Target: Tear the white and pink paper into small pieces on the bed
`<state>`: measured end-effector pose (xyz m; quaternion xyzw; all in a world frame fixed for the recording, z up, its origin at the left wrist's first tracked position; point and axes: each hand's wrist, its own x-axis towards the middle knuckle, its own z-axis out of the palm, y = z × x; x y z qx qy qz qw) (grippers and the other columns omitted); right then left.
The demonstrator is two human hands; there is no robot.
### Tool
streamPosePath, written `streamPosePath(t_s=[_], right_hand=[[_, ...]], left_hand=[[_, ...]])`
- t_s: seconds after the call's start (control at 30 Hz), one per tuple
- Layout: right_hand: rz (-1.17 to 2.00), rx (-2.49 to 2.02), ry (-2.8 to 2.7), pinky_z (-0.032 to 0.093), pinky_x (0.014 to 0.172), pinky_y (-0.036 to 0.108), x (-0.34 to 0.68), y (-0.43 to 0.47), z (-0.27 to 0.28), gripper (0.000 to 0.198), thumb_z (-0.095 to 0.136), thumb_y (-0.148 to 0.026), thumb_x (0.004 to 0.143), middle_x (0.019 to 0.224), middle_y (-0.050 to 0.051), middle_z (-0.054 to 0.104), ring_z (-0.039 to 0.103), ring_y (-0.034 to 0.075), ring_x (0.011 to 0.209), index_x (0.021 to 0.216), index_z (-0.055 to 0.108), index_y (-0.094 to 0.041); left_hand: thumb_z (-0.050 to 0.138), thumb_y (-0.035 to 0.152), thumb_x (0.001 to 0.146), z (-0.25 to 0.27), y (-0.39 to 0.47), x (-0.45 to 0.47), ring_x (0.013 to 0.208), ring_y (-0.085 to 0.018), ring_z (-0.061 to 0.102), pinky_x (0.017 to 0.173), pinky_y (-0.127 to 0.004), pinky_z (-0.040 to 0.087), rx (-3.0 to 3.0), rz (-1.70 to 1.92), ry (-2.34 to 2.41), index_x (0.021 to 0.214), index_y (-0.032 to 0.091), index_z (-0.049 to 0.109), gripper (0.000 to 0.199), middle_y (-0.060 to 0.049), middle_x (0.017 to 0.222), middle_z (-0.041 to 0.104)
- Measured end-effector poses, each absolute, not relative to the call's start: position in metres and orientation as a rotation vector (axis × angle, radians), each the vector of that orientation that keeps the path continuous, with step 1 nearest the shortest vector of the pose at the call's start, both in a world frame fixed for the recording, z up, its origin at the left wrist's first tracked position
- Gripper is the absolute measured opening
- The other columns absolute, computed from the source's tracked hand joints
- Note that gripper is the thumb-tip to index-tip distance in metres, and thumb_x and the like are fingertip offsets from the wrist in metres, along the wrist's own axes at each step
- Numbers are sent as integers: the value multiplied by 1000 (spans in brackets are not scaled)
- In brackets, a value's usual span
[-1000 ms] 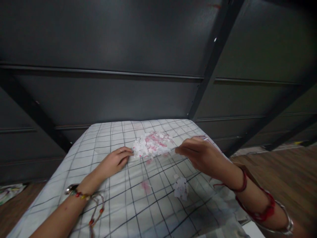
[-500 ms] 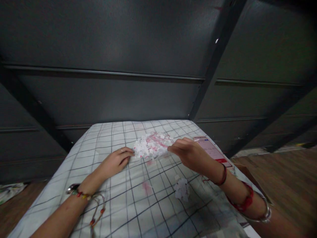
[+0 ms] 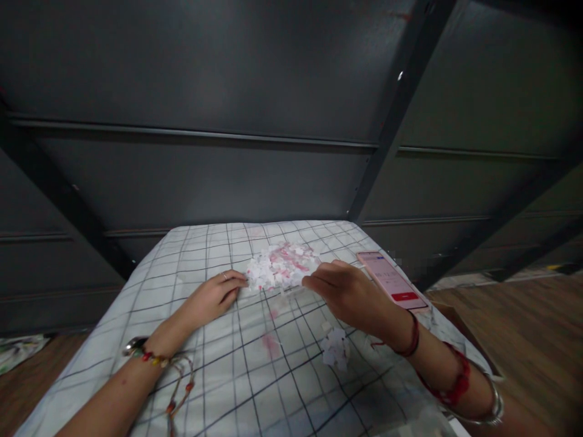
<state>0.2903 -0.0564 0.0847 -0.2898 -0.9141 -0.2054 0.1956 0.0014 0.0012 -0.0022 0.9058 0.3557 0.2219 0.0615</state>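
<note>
A heap of small torn paper scraps (image 3: 280, 267), white with pink streaks, lies on the checked cloth between my hands. Something clear and shiny shows along its near right edge, perhaps plastic; I cannot be sure. My left hand (image 3: 214, 296) rests at the heap's left side, its fingers bent together and the tips touching the edge. On the right side, my right hand (image 3: 344, 293) is closed in a pinch at the edge of the heap. What either hand pinches is hidden or too small to name. A smaller cluster of white scraps (image 3: 336, 349) lies below my right hand.
The white cloth with dark grid lines (image 3: 214, 376) covers the work surface and bears pink stains. A phone with a lit pink screen (image 3: 389, 279) lies right of my right hand. A dark panelled wall (image 3: 237, 182) stands directly behind. A clear plastic item (image 3: 416, 425) sits at the lower right.
My right hand has moved slightly left and down along the heap's right edge, so more of the phone shows. My left hand stays where it was.
</note>
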Motion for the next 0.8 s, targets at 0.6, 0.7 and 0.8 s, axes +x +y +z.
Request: streamPosePath(t_s=[0.6,0.7,0.8], right_hand=[[-541,-891,-2622,28,58,29,270,-52,79,23,38,0,81,64,2,53,39,14,60,74,55,-15],[-479,-813,-2627,29,60,28,273,-55,79,24,38,2,78,64,1,52,39,14,61,76,55,-15],[-494,-815,-2614,29,60,28,276,-56,81,26,36,2,78,66,2,53,40,14,62,81,56,-14]], left_hand=[[36,13,86,-7,4,-2,101,-16,55,91,-31,45,2735,673,1088,103,18,59,29,-6,109,58],[36,13,85,-8,4,-2,101,-16,55,91,-31,45,2736,684,1083,102,18,59,29,-6,109,58],[36,13,85,-7,3,-2,100,-16,56,90,-31,46,2737,695,1065,102,18,60,29,-6,108,58]])
